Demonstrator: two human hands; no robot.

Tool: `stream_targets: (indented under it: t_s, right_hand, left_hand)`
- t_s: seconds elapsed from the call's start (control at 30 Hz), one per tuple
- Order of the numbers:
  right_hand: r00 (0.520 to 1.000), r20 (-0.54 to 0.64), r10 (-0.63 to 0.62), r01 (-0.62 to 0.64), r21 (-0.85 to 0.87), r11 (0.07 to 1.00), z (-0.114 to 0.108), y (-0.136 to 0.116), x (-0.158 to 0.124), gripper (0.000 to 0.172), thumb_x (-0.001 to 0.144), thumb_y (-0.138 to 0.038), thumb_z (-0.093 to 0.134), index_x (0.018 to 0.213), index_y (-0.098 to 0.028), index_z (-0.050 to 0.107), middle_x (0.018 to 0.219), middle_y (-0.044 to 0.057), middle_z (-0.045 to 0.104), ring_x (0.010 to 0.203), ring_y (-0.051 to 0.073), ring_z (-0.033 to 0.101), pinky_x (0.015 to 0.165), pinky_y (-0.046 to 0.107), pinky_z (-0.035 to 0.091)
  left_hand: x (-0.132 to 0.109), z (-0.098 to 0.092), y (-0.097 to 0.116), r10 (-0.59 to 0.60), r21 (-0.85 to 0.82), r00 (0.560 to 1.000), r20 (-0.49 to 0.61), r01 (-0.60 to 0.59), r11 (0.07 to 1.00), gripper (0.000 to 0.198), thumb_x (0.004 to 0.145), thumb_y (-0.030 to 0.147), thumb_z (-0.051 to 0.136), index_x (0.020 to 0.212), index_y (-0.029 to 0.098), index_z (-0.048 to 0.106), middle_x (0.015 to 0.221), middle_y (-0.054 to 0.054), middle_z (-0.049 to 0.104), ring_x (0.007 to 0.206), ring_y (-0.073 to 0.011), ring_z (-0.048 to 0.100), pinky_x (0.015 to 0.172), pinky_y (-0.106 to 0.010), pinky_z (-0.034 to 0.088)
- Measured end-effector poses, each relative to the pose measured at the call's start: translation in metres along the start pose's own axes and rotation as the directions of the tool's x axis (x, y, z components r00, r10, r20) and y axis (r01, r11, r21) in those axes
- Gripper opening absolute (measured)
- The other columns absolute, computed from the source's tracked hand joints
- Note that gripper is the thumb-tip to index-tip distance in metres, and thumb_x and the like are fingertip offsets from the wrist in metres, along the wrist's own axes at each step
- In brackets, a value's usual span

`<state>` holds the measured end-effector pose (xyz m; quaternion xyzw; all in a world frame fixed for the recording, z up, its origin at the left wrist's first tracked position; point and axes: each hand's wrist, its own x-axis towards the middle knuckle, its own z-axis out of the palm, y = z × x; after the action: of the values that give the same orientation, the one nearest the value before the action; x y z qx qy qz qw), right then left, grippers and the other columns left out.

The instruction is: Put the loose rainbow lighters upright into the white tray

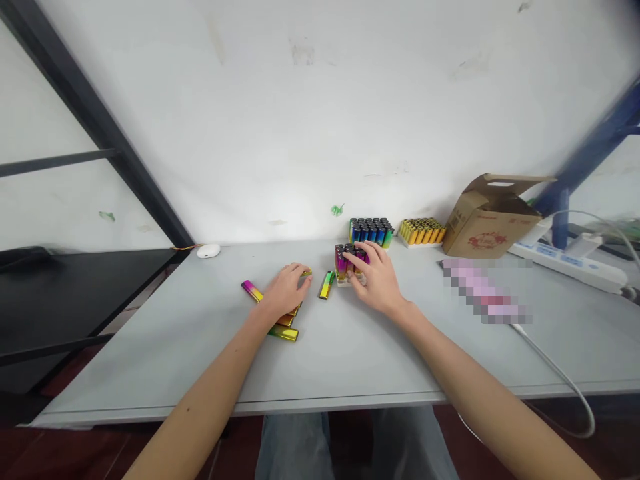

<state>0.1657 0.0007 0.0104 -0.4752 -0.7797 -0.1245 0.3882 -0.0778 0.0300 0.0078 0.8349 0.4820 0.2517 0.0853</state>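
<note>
Purple and gold lighters stand upright in a pale tray on the grey table, and the right hand reaches over them with bent fingers. I cannot tell if it grips one or only touches. The left hand curves over a few loose lighters; its grip also I cannot tell. One green and yellow lighter lies between the hands, just beside the tray.

loose shiny lighters partly hidden by the left grip
</note>
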Motion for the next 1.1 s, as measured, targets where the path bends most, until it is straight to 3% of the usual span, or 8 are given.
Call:
stream_targets:
  t_s: [0.13,0.27,0.4,0.5,0.63,0.73,0.93,1.1]
  right_hand:
    - [1.0,0.009,0.013,-0.013,0.003,1.0,0.002,0.0,-0.001,0.041,0.084,-0.024,0.053,0.125,-0.022,0.062,0.136,0.013,0.049,0.132,0.034,0.036,0.107,0.056,0.038]
    - [0.999,-0.014,0.041,-0.04,0.029,0.999,0.002,-0.002,-0.001,0.04,0.084,-0.024,0.053,0.123,-0.02,0.061,0.131,0.014,0.052,0.129,0.033,0.039,0.107,0.054,0.038]
    - [0.998,-0.019,0.06,-0.059,0.044,0.997,0.0,-0.005,0.001,0.037,0.084,-0.025,0.053,0.119,-0.019,0.061,0.126,0.014,0.053,0.126,0.032,0.043,0.107,0.051,0.039]
    - [0.998,-0.007,0.065,-0.064,0.063,0.996,-0.001,-0.006,0.001,0.035,0.084,-0.025,0.053,0.118,-0.019,0.061,0.126,0.014,0.053,0.125,0.032,0.043,0.105,0.051,0.04]
    - [0.997,-0.004,0.078,-0.077,0.092,0.993,-0.001,-0.006,0.001,0.036,0.084,-0.026,0.054,0.119,-0.019,0.058,0.126,0.014,0.053,0.123,0.032,0.044,0.106,0.05,0.039]
    - [0.995,-0.004,0.099,-0.098,0.104,0.99,-0.002,-0.005,0.001,0.038,0.084,-0.026,0.054,0.121,-0.018,0.056,0.126,0.015,0.053,0.122,0.031,0.046,0.105,0.049,0.04]
    - [0.992,-0.021,0.125,-0.122,0.116,0.986,-0.002,-0.004,0.002,0.034,0.085,-0.025,0.053,0.118,-0.019,0.057,0.126,0.014,0.053,0.121,0.03,0.047,0.103,0.049,0.042]
    - [0.992,-0.02,0.122,-0.119,0.118,0.986,-0.001,-0.004,0.002,0.033,0.084,-0.024,0.055,0.116,-0.018,0.058,0.125,0.014,0.053,0.12,0.03,0.048,0.104,0.048,0.042]
  left_hand:
    - [0.0,0.004,0.001,-0.009,0.058,0.997,-0.083,0.013,0.998,0.028,0.094,0.034,0.039,0.105,0.022,0.061,0.114,-0.01,0.061,0.112,-0.0256,0.055,0.099,-0.043,0.044]
    - [-0.003,0.007,0.0,-0.22,0.302,0.941,-0.258,0.295,0.906,0.033,0.09,0.042,0.044,0.107,0.019,0.061,0.12,-0.02,0.057,0.121,-0.0421,0.046,0.097,-0.069,0.031]
    - [-0.008,0.004,-0.005,-0.442,0.332,0.867,-0.23,0.497,0.802,0.053,0.086,0.061,0.041,0.108,0.016,0.059,0.113,-0.025,0.057,0.117,-0.0544,0.042,0.079,-0.076,0.035]
    - [-0.007,0.0,-0.008,-0.428,0.303,0.883,-0.191,0.468,0.83,0.053,0.088,0.058,0.039,0.113,0.015,0.057,0.116,-0.025,0.056,0.117,-0.0489,0.046,0.085,-0.069,0.039]
    - [-0.005,-0.007,-0.01,-0.248,0.129,0.968,-0.024,0.249,0.96,0.046,0.095,0.041,0.032,0.132,0.017,0.046,0.14,-0.019,0.044,0.13,-0.0329,0.044,0.101,-0.048,0.041]
    - [-0.004,-0.013,-0.012,-0.119,0.045,0.992,0.048,0.117,0.992,0.045,0.096,0.034,0.03,0.138,0.022,0.041,0.149,-0.012,0.038,0.134,-0.026,0.043,0.106,-0.041,0.039]
    - [-0.002,-0.019,-0.021,-0.287,0.269,0.957,0.045,0.265,0.926,0.046,0.091,0.013,0.035,0.136,0.011,0.045,0.131,-0.018,0.057,0.124,-0.0298,0.051,0.103,-0.044,0.039]
    - [0.0,-0.018,-0.026,-0.339,0.31,0.941,0.004,0.321,0.895,0.04,0.091,0.015,0.042,0.129,0.014,0.052,0.113,-0.013,0.066,0.109,-0.0286,0.059,0.095,-0.041,0.043]
